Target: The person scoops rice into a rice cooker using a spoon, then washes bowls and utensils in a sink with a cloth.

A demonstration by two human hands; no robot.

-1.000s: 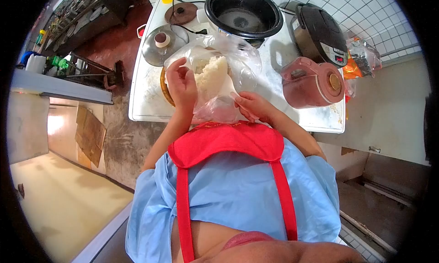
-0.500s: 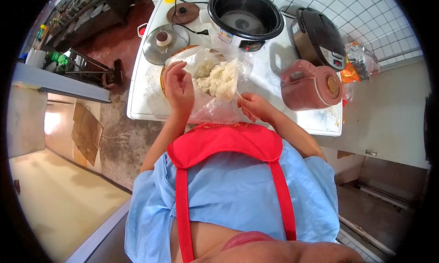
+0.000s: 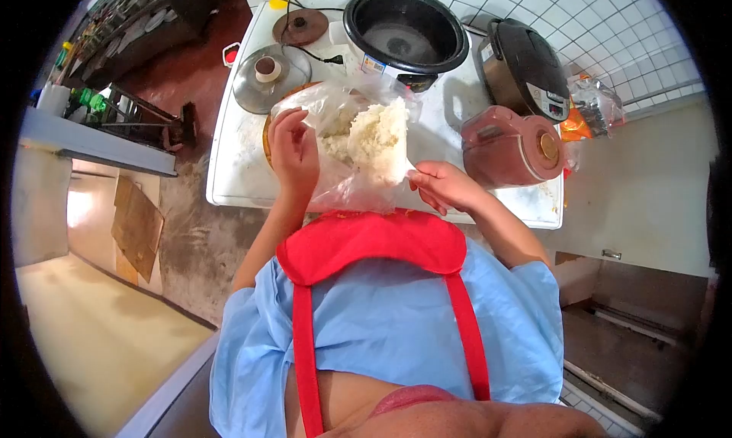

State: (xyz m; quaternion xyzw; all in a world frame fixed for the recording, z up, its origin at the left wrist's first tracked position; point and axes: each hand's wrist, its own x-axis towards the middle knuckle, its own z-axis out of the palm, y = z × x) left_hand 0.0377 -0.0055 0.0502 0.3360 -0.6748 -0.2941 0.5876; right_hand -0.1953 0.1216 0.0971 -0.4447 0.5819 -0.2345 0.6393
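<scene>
A white rice paddle (image 3: 410, 166) is in my right hand (image 3: 444, 185), its handle pinched between thumb and fingers. A large clump of cooked white rice (image 3: 379, 139) covers the paddle's blade. Under and beside it, more rice (image 3: 334, 146) lies in a clear plastic bag (image 3: 324, 102). My left hand (image 3: 295, 154) is at the bag's left edge, fingers curled over the film; the exact grip is partly hidden. The bag rests on a round brown-rimmed item (image 3: 268, 139), mostly covered.
Behind the bag stands a wide cooker with a black pot (image 3: 408, 30). A glass lid (image 3: 272, 78), a brown lid (image 3: 300, 27) and a power plug (image 3: 333, 59) lie at the back left. At right are a brown pitcher (image 3: 507, 148) and a dark rice cooker (image 3: 526, 68) on the white table (image 3: 236, 171).
My right hand has moved slightly right, and the loaded paddle has turned more upright, its rice lifted apart from the rest. My left hand has hardly moved.
</scene>
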